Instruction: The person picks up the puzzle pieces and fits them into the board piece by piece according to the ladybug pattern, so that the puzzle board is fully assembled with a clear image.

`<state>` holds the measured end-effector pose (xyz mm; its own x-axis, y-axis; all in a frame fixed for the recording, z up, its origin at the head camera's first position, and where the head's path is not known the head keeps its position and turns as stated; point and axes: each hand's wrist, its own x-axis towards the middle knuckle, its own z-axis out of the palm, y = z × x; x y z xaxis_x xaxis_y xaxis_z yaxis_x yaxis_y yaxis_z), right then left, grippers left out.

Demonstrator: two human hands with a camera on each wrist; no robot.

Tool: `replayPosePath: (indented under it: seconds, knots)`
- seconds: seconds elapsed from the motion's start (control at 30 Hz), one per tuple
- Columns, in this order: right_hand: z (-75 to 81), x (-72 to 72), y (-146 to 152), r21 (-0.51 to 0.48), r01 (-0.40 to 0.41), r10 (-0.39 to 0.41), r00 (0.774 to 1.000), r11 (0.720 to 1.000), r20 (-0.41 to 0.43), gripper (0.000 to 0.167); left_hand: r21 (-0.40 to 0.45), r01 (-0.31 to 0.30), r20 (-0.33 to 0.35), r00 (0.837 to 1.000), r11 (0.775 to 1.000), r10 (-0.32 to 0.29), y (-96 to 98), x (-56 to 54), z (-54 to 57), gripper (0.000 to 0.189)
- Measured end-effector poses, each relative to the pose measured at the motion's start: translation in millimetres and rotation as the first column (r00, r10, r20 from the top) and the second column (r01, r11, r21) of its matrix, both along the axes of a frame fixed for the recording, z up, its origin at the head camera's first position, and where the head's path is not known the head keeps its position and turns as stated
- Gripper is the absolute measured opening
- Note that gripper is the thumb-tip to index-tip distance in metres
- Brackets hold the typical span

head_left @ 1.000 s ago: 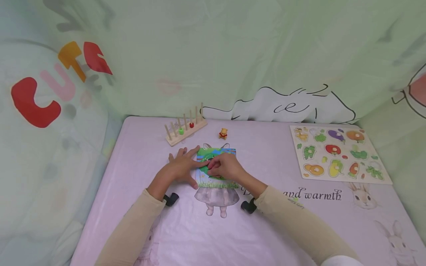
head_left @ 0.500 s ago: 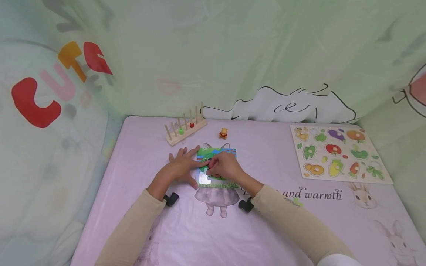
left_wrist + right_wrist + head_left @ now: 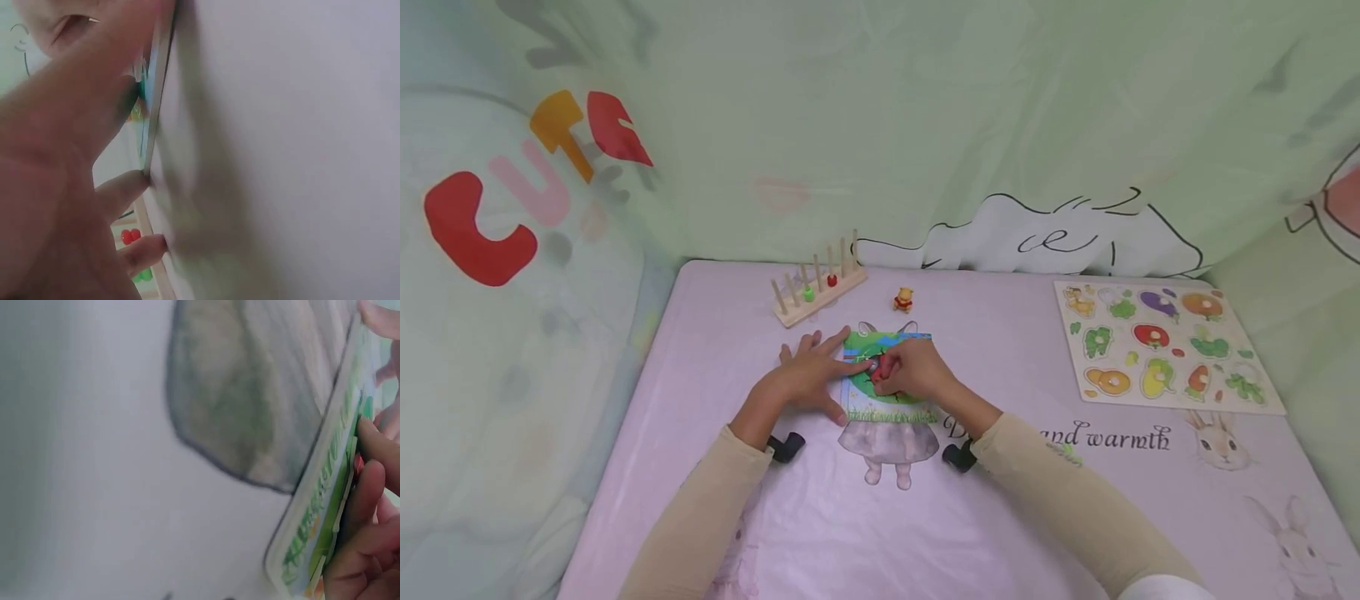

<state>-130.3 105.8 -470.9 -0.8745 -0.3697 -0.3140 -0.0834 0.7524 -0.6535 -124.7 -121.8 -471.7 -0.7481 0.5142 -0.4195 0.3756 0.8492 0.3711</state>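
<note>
A small picture puzzle board [image 3: 891,417] with a green shape, blue sky and a grass border lies on the pink tablecloth. My left hand [image 3: 808,375] holds it steady at its left side, fingers spread and one reaching over the picture. My right hand [image 3: 917,371] bends over the middle and pinches a small red puzzle piece [image 3: 886,367], mostly hidden by the fingers. In the right wrist view, a bit of red shows between thumb and finger, close above green pieces [image 3: 334,519] that stand slightly proud of the board. The left wrist view shows fingertips along the board's edge [image 3: 159,81].
Behind the board stands a wooden peg rack [image 3: 820,298] with a green and a red bead on its pegs. A little yellow bear figure [image 3: 903,300] is right of it. On the right lies a vegetable knob puzzle [image 3: 1165,346]. Cloth walls enclose the table's back and sides.
My right fingers have turned and shifted slightly to the right over the picture, and more of the red piece now shows. The left hand stays in place.
</note>
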Motion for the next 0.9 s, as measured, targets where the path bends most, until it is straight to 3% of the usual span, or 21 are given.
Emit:
replayPosePath:
  seconds: [0.27,0.43,0.7,0.9]
  knots:
    - [-0.4,0.7,-3.8,0.049,-0.022,0.023,1.000,0.999,-0.020,0.027,0.062,-0.030,0.004,1.000,0.998,0.030,-3.2,1.5,3.9,0.067]
    - [0.1,1.2,-3.8,0.063,-0.034,0.036,0.999,0.997,-0.029,0.028,0.068,-0.056,-0.017,0.998,0.996,0.057,-1.2,2.7,0.8,0.066]
    - [2.0,-6.7,-1.2,0.074,-0.079,0.075,0.996,0.994,0.057,0.029,0.058,-0.079,-0.038,0.996,0.995,0.081,2.0,2.3,-5.1,0.067]
    - [0.9,-8.5,-3.6,0.071,-0.066,0.060,0.995,0.995,0.080,0.033,0.060,-0.084,-0.039,0.996,0.995,0.086,1.6,4.4,-3.9,0.069]
